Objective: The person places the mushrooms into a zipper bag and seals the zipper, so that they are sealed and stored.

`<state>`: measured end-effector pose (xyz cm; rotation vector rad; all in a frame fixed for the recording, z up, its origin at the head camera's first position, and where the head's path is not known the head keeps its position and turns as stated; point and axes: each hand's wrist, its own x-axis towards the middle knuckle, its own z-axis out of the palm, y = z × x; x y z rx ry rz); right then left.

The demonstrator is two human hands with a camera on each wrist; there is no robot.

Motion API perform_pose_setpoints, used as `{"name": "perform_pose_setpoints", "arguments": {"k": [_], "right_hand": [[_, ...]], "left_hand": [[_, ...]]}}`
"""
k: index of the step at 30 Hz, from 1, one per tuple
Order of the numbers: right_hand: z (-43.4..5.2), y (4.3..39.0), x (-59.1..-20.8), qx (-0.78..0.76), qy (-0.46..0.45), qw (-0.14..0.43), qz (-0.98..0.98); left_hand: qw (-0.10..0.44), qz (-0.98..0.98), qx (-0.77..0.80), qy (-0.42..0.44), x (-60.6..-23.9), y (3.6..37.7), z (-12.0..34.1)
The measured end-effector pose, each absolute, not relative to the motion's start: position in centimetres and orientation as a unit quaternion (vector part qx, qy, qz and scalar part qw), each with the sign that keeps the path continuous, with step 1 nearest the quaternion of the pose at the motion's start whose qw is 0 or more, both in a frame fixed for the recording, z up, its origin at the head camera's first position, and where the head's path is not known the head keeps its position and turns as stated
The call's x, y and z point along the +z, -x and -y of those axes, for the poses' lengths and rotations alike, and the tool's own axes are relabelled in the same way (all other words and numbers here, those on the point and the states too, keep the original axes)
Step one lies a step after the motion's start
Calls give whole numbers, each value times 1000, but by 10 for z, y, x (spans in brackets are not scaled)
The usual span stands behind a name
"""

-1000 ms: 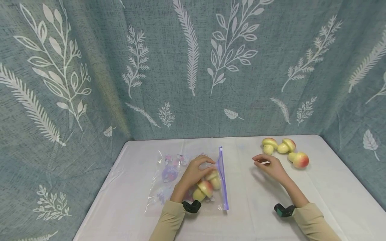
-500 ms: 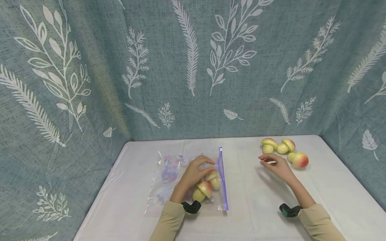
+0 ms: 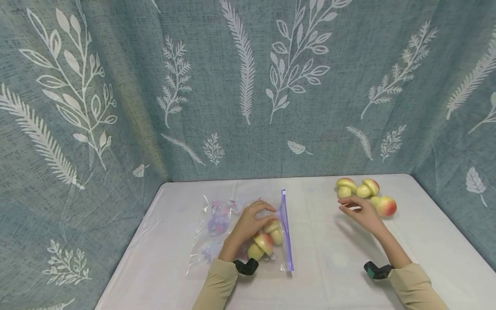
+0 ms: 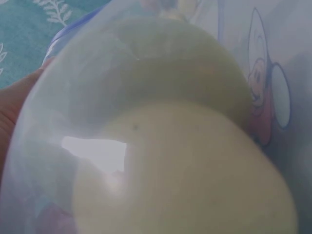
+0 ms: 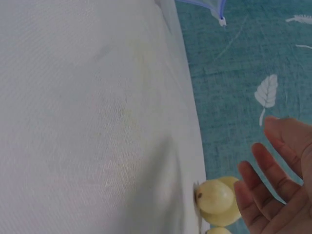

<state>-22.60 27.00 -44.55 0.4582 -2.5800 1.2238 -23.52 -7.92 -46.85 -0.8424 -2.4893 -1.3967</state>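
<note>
In the head view a clear zip bag [image 3: 218, 247] with cartoon prints lies flat at the left of the table, its purple slider edge toward the right. My left hand [image 3: 249, 223] pinches the bag's upper layer beside that edge. Two toy mushrooms are inside, one with a red-blushed cap [image 3: 263, 243] and a paler one [image 3: 276, 234]. My right hand [image 3: 366, 216] hovers over the table, fingers loosely bent, holding nothing. Just beyond it are three more yellow-and-red mushrooms, including one at the left [image 3: 345, 187], one in the middle [image 3: 370, 187] and the nearest [image 3: 386, 206].
A white cloth covers the table [image 3: 321, 275]. Teal curtains [image 3: 240, 146] with white leaf patterns rise behind it and along both sides. In the left wrist view, a pale mushroom stem [image 4: 190, 170] under the bag's film fills most of the picture.
My right hand has moved rightward, closer to the three mushrooms, and holds nothing throughout. The left hand and the bag have stayed in place.
</note>
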Motion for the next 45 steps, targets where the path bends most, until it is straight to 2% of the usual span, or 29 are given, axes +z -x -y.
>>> {"name": "perform_pose_setpoints", "arguments": {"k": [8, 32, 45], "right_hand": [[-290, 239, -465, 417, -126, 113, 893], [-313, 237, -456, 410, -87, 118, 900], [-329, 240, -468, 437, -93, 173, 878]], "left_hand": [[84, 843, -455, 273, -469, 234, 79], [86, 835, -464, 283, -469, 237, 77], [81, 835, -466, 282, -470, 239, 75]]}}
